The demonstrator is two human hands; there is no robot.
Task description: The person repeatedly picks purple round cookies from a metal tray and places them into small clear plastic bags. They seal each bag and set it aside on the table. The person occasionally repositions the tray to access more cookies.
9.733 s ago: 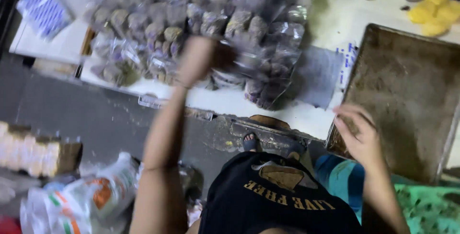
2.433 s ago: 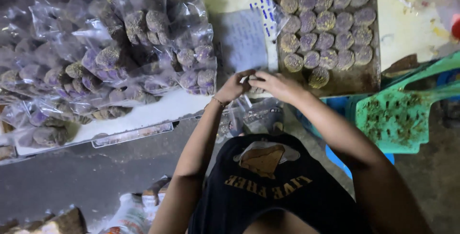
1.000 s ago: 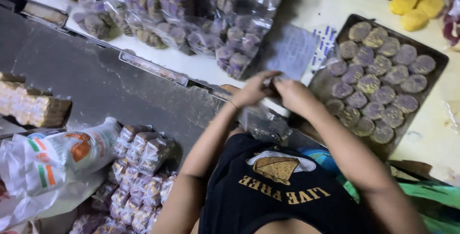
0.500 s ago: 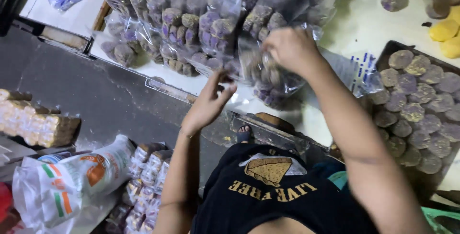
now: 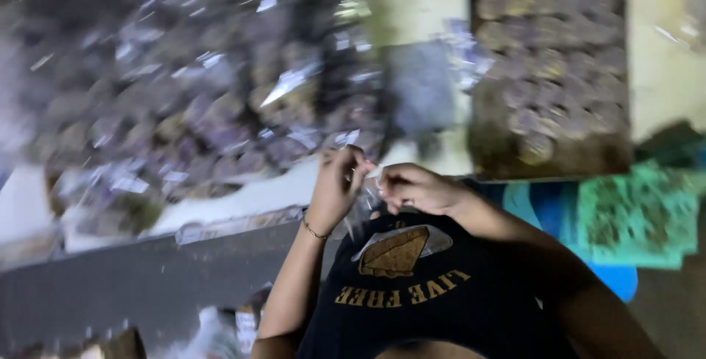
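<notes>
The view is blurred by motion. My left hand (image 5: pixel 337 188), with a thin bracelet on the wrist, and my right hand (image 5: pixel 416 187) meet just above my chest at the counter's near edge. Their fingertips pinch a small piece of clear plastic (image 5: pixel 370 176), seemingly a bag; the blur hides its shape. A dark tray (image 5: pixel 485 146) filled with rows of round brownish cookies (image 5: pixel 553 58) lies up and to the right of my right hand. A big pile of clear bags packed with cookies (image 5: pixel 198 102) covers the counter up and to the left of my left hand.
The pale counter (image 5: pixel 434 6) shows between pile and tray. A green crate (image 5: pixel 638 216) with something blue under it stands at the right. A dark grey floor strip (image 5: pixel 125 285) runs at the lower left, with more packets at the bottom edge.
Half a second ago my right hand was up at the pile of bags and my left hand hung open. Now both are drawn back together near my chest, and the view has swung right.
</notes>
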